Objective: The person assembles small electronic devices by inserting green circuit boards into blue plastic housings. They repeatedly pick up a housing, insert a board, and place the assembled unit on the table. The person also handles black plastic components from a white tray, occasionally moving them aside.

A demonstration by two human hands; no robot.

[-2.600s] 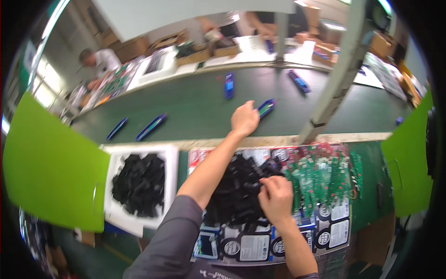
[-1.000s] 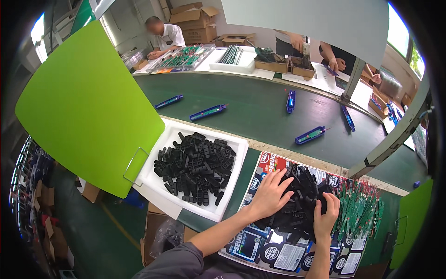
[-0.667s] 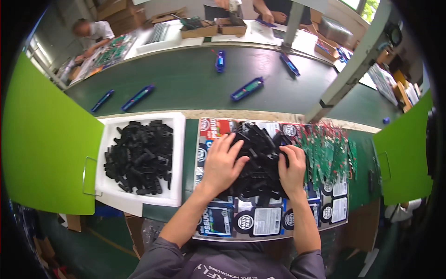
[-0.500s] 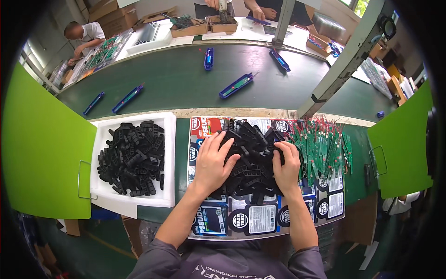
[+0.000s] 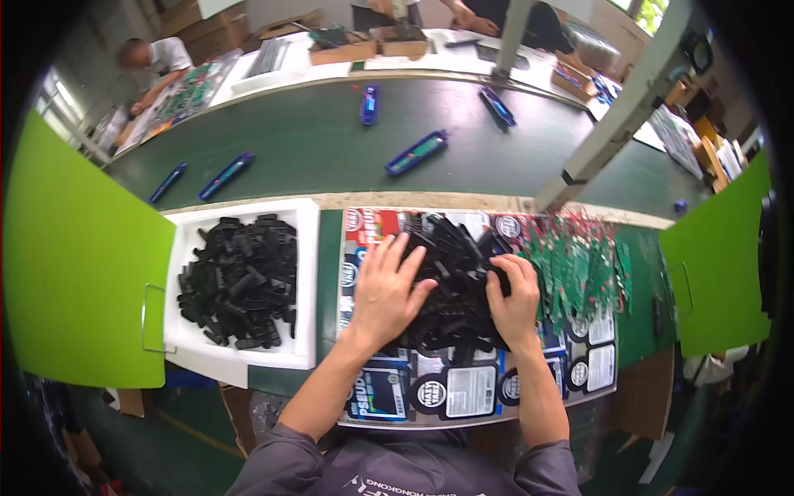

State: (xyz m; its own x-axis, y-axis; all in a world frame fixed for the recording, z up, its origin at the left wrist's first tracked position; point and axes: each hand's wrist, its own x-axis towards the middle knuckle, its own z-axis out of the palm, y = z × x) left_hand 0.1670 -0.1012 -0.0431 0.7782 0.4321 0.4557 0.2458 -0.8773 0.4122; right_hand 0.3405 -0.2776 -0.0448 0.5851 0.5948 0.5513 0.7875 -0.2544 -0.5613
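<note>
A heap of small black plastic pieces (image 5: 451,302) lies on a printed sheet (image 5: 430,417) in front of me. My left hand (image 5: 387,285) rests along the heap's left side, fingers spread and thumb apart, holding nothing. On the right side, my right hand (image 5: 514,302) curves its fingers at the heap's edge, thumb apart from them. No piece shows in its grasp, though its fingertips meet the dark pieces. More black pieces (image 5: 240,277) fill a white foam tray (image 5: 307,289) to the left. Green circuit strips with red wires (image 5: 583,273) are piled right of my right hand.
Beyond the bench, a green belt (image 5: 306,140) carries several blue housings (image 5: 418,153), some showing green strips inside. Bright green panels (image 5: 78,273) stand at both sides. A metal post (image 5: 608,124) rises at right. People work across the belt, beside cardboard boxes (image 5: 343,54).
My left hand's fingers and thumb have shifted slightly; my right hand stays at the heap's right edge. The blue housings have moved slightly left relative to the bench. The view has shifted a little.
</note>
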